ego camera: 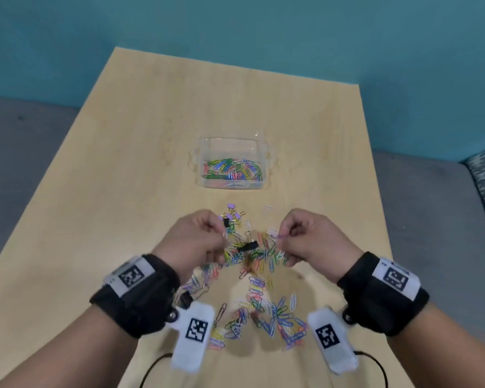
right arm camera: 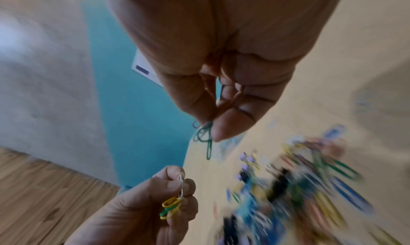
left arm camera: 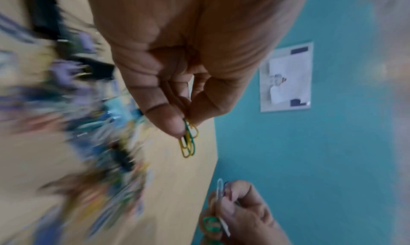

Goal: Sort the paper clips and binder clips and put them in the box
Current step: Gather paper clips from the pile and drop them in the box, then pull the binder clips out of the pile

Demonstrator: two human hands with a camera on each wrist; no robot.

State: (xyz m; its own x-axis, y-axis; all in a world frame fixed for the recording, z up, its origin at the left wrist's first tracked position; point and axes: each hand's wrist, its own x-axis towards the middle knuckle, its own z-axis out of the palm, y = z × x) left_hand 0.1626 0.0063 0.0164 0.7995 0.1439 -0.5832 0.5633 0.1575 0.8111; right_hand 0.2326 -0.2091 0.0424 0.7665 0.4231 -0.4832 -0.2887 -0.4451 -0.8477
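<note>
two hands (ego camera: 196, 242), one box (ego camera: 233, 144), many clips (ego camera: 266, 303)

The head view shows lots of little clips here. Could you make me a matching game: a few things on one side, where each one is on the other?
Things:
1. clear plastic box
2. black binder clip
3. purple binder clips
4. yellow and green paper clips

Places:
A. pinched in the left hand
B. lying between the two hands
C. farthest up the table
D. just nearer than the box

Pairs: 1-C, 2-B, 3-D, 4-A
</note>
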